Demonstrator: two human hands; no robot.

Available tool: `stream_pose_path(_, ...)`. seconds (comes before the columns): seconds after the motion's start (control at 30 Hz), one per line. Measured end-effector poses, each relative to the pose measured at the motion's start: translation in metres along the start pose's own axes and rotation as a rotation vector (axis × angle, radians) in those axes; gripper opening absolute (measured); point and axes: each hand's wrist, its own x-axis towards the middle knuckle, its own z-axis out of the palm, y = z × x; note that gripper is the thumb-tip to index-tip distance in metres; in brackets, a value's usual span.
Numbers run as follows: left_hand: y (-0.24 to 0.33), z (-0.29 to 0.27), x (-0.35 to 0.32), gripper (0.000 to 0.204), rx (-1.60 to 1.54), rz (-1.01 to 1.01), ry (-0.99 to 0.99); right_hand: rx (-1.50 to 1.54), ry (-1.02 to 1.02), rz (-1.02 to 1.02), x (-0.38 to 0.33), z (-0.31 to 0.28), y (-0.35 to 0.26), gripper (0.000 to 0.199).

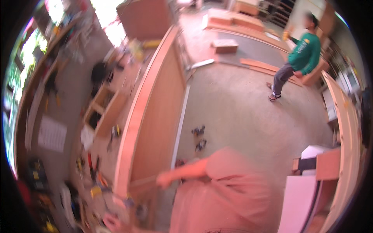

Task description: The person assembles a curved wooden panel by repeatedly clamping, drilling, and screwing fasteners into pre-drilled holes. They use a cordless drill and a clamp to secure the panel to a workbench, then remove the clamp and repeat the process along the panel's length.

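Note:
My right hand (pixel 165 180) reaches left from the pink sleeve, beside the near end of a long upright wooden panel (pixel 157 110). Its fingers look curled; a thin blurred streak runs left from them, too smeared to name. At the lower left, a pinkish blurred shape (pixel 112 222) appears to be my left hand, low over the cluttered bench (pixel 112 155); its fingers are smeared by motion. Close to it lie a yellow-ended tool (pixel 96 191) and red-handled pliers (pixel 91 165).
An open wooden frame box (pixel 105 110) and scattered tools cover the bench. A person in a green top (pixel 305 54) stands on the floor at the far right. Sandals (pixel 199 138) lie by the panel. Boards (pixel 342 128) and white panels (pixel 297 198) stand at the right.

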Motion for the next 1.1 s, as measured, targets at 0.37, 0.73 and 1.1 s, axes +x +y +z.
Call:
stream_pose_path(0.37, 0.007, -0.011, -0.065, 0.030, 0.114, -0.222, -0.415, 0.433, 0.805, 1.355, -0.385, 0.200, 0.214, 0.035)
stream_pose_path(0.73, -0.063, 0.058, -0.201, 0.031, 0.088, -0.443, -0.388, 0.899, 0.832, 1.261, -0.425, 0.114, 0.217, 0.018)
stream_pose_path(1.1, -0.083, 0.060, -0.564, 0.031, 0.362, -1.312, -0.940, 0.642, 0.479, 0.917, -0.465, 0.024, 0.332, 0.012)
